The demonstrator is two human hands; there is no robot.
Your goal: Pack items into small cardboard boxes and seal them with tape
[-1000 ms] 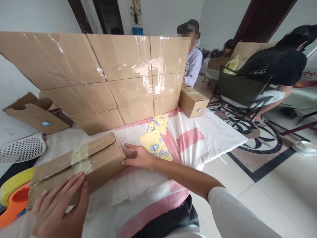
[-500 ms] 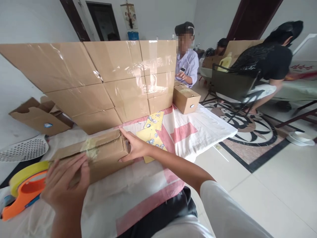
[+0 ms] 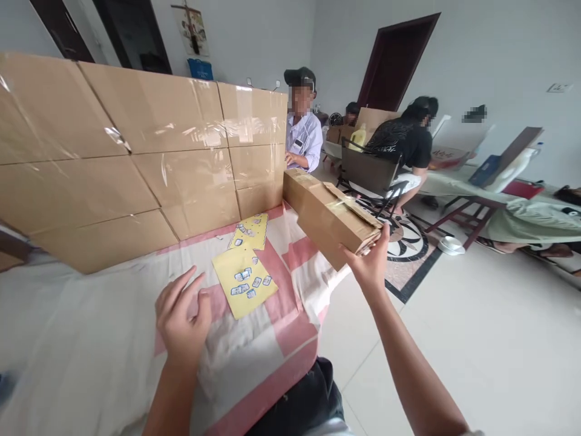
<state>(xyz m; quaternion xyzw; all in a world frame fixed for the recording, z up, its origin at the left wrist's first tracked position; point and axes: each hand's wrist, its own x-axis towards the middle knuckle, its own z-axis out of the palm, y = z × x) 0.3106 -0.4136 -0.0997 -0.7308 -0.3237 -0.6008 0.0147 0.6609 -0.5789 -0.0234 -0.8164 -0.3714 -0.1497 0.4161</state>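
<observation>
A long brown cardboard box (image 3: 324, 221), with clear tape across its top, is gripped at its near end by my right hand (image 3: 367, 260). It is held over the right edge of the table, in front of another cardboard box (image 3: 295, 181) that it partly hides. My left hand (image 3: 181, 309) hovers over the cloth with its fingers apart and nothing in them. Beside it lies a yellow sheet (image 3: 245, 281) bearing small blue-edged stickers, and a second yellow sheet (image 3: 252, 232) sits just behind.
A wall of taped cardboard (image 3: 181, 175) stands along the back of the table. Pink and white cloth (image 3: 290, 327) covers the tabletop. Across it a person in a cap (image 3: 304, 133) sits; another person in black (image 3: 399, 139) sits on a chair further right.
My right hand has carried the box from the left of the table to its right edge. My left hand has come off the box. The view has turned right.
</observation>
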